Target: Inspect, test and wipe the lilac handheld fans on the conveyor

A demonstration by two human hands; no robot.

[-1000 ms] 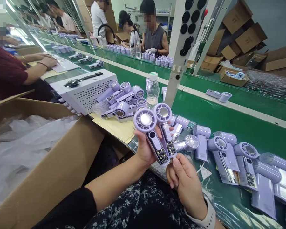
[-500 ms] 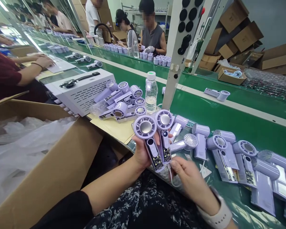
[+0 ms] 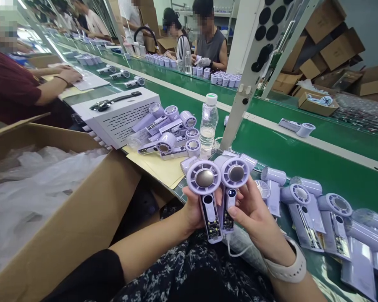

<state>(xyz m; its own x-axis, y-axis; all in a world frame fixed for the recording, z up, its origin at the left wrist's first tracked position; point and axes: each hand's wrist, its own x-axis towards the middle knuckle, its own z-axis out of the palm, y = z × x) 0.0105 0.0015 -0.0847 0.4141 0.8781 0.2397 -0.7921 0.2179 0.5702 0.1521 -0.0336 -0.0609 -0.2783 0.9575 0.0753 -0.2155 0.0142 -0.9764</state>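
Observation:
Two purple handheld fans stand side by side in front of me, round heads up, circuit boards showing in their handles. My left hand (image 3: 193, 208) is closed round the left fan (image 3: 211, 218). Around the right fan (image 3: 235, 174) are the fingers of my right hand (image 3: 255, 214), the thumb lying on its handle front. A white cable (image 3: 236, 254) is plugged into the bottom of the right fan. The two fan heads touch or nearly touch. Behind them a clear bottle (image 3: 208, 128) stands near a pile of purple fans (image 3: 166, 142).
More purple fans (image 3: 334, 205) lie along the right. A cardboard box (image 3: 82, 205) with plastic bags is at the left, behind it a white slotted case (image 3: 122, 115). A metal post (image 3: 239, 105) rises beyond the bottle. Several people work across and beside the green belt (image 3: 302, 147).
My right hand has moved up from the cable's plug to the right fan and now grips it. The right fan's display has gone from showing a number to dark. The view has shifted slightly.

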